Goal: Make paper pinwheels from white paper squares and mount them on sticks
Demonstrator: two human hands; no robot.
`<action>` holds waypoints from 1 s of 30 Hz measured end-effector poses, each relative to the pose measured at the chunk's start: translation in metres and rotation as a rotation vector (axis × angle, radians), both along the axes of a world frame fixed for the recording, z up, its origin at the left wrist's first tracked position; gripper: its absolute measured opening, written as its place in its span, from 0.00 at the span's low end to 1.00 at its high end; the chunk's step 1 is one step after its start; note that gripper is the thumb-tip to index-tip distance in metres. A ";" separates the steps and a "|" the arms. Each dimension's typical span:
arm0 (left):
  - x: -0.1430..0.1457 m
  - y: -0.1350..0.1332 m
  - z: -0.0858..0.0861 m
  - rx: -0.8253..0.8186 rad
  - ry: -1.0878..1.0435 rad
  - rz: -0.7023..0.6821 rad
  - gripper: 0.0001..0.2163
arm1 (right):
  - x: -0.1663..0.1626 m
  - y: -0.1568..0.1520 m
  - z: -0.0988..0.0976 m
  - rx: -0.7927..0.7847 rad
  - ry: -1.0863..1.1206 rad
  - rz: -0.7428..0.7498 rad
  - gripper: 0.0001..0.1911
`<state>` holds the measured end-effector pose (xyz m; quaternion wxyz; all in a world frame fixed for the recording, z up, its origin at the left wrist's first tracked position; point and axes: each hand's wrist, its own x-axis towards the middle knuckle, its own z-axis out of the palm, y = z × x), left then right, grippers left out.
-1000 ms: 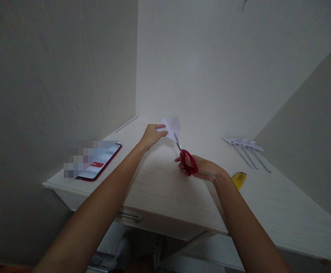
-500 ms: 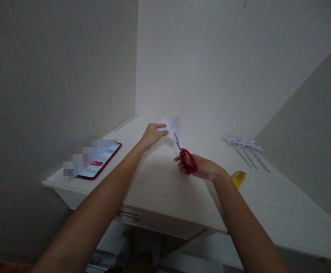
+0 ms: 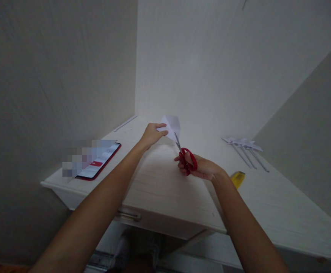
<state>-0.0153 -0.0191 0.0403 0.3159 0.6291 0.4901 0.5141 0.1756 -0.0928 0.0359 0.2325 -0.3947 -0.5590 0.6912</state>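
My left hand (image 3: 153, 135) pinches a white sheet of paper (image 3: 171, 124) by its left side, holding it up above the far part of the table. The fingers and thumb of my right hand (image 3: 195, 165) are through the red handles of a pair of scissors (image 3: 188, 161). Its metal blades point up and away, and they lie at the lower right edge of the paper. How far the blades reach into the paper I cannot tell.
A red-edged phone (image 3: 97, 167), partly blurred out, lies at the left of the white table (image 3: 165, 189). Several paper pinwheels (image 3: 243, 143) on grey sticks lie at the right. A yellow object (image 3: 237, 179) rests beside my right forearm. Walls enclose the table's back and sides.
Both hands keep almost the same place. The paper's upper edge has shifted slightly, and the scissors stay against its lower right edge.
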 end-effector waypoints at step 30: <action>-0.002 0.002 0.001 0.039 0.039 0.015 0.22 | -0.001 0.001 -0.001 0.137 -0.029 -0.075 0.27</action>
